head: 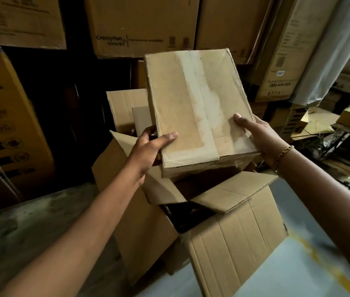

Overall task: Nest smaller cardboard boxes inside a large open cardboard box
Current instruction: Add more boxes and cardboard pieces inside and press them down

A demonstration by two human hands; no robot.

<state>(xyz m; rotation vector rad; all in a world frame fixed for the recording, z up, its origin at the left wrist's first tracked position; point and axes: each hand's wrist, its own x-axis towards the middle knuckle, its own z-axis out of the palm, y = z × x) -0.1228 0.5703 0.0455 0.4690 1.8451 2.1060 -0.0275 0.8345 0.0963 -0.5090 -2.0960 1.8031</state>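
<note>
I hold a small closed cardboard box (195,108) with pale tape marks on its top, tilted, above the large open cardboard box (234,236) on the floor. My left hand (148,148) grips its near left edge, thumb on top. My right hand (257,136), with a gold bracelet at the wrist, grips its near right corner, thumb on top. The large box's flaps stand open and its inside is dark. Behind the held box, another open box (124,103) shows a pale piece of card inside.
Stacked printed cartons (139,26) fill the wall behind. A tall printed carton (4,116) stands at the left. More cartons and flattened card (317,123) lie at the right, beside a plastic-wrapped item (328,50). Grey concrete floor (41,219) lies in front.
</note>
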